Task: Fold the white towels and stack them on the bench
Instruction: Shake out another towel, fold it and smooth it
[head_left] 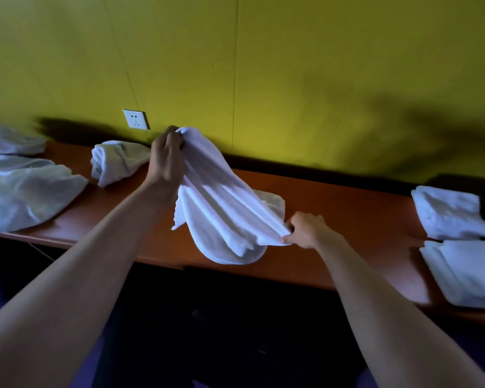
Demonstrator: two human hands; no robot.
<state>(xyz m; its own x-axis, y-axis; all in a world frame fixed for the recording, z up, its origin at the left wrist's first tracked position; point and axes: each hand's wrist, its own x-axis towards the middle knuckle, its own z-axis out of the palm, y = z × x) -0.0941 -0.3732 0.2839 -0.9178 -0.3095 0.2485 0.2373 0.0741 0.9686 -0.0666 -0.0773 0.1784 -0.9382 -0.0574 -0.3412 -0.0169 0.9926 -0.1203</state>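
A white towel (221, 208) hangs stretched between my two hands above the orange-brown bench (347, 208). My left hand (167, 158) pinches its far upper end, raised near the wall. My right hand (305, 229) grips its near lower end just over the bench. The towel's middle sags in folds down past the bench's front edge. Two folded white towels (451, 212) (471, 273) lie on the bench at the right. Several crumpled towels (32, 196) (118, 161) (11, 141) lie on the left part of the bench.
A yellow-green wall (291, 79) runs directly behind the bench, with a white socket (136, 119) low on it near my left hand. Below the bench's front edge is dark floor (221, 331). Bare bench top shows between my right hand and the folded towels.
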